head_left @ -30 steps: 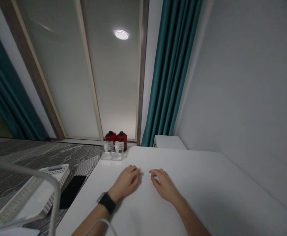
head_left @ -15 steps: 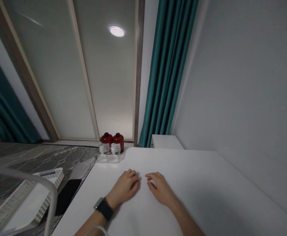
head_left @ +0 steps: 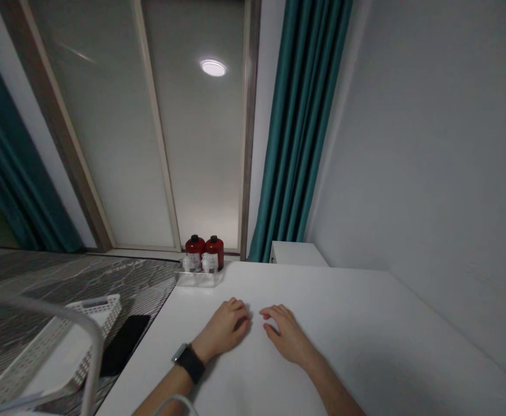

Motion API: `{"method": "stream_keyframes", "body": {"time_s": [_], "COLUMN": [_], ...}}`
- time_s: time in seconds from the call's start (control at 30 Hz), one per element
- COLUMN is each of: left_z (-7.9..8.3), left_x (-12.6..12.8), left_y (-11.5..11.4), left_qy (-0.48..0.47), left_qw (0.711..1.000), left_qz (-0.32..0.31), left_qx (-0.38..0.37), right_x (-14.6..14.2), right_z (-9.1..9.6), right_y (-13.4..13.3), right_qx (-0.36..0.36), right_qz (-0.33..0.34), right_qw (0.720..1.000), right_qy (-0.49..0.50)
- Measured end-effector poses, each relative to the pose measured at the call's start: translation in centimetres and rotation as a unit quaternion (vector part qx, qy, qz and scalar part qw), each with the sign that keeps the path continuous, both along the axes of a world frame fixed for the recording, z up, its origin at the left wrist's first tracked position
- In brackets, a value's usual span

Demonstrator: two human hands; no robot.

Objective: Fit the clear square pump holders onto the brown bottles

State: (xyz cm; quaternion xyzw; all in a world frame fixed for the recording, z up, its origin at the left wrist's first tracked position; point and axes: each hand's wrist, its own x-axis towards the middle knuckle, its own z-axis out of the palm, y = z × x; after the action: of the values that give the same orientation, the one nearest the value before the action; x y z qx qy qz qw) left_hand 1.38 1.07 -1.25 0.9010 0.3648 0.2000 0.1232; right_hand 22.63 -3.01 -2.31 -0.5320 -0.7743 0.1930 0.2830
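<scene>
1. Left hand [head_left: 226, 326]: released, fingers loosely bent, thumb apart from them; placed over the middle of the worktop [head_left: 326, 312].
2. Right hand [head_left: 286, 335]: released, fingers curved, a gap between thumb and forefinger; faces the left, near it but apart.
3. Wristwatch [head_left: 189, 361]: black band, on the left wrist.
4. Worktop: white, smooth, directly under both hands; a soft shadow at right.
5. Pale loop [head_left: 177, 397]: slender, crossing the left forearm at the lower edge of view.
6. Clear holder [head_left: 197, 281]: at the worktop's far left corner, beyond the left hand, with white fittings [head_left: 205, 263] showing at it.
7. Two bottles [head_left: 215, 248]: dark red, black caps, pale labels, upright side by side; whether inside the holder or just behind it cannot be told.
8. Black flat item [head_left: 125, 345]: beside the worktop's left edge.
9. Basket [head_left: 115, 312]: white, perforated, left of the black item.
10. Curved tube [head_left: 93, 346]: pale, blurred, crossing before the basket.
11. Floor covering [head_left: 142, 283]: grey, patterned.
12. White cabinet [head_left: 300, 254]: past the worktop's far edge.
13. Teal curtains [head_left: 298, 133]: flanking frosted panels [head_left: 203, 162], one bearing a round light [head_left: 214, 68].
14. Wall [head_left: 435, 144]: plain, pale, at right.
</scene>
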Motion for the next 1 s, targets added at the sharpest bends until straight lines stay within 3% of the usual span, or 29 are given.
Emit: {"method": "stream_keyframes", "body": {"time_s": [1.0], "left_z": [-0.18], "left_x": [-0.08], "left_y": [0.26], "left_qy": [-0.019], "left_qw": [0.999], "left_qz": [0.017], "left_qx": [-0.019], "right_x": [0.34], "right_z": [-0.08], "right_y": [0.17], "right_qx": [-0.001], "right_qz": [0.015], "right_qw": [1.0], "right_qy": [0.008]}}
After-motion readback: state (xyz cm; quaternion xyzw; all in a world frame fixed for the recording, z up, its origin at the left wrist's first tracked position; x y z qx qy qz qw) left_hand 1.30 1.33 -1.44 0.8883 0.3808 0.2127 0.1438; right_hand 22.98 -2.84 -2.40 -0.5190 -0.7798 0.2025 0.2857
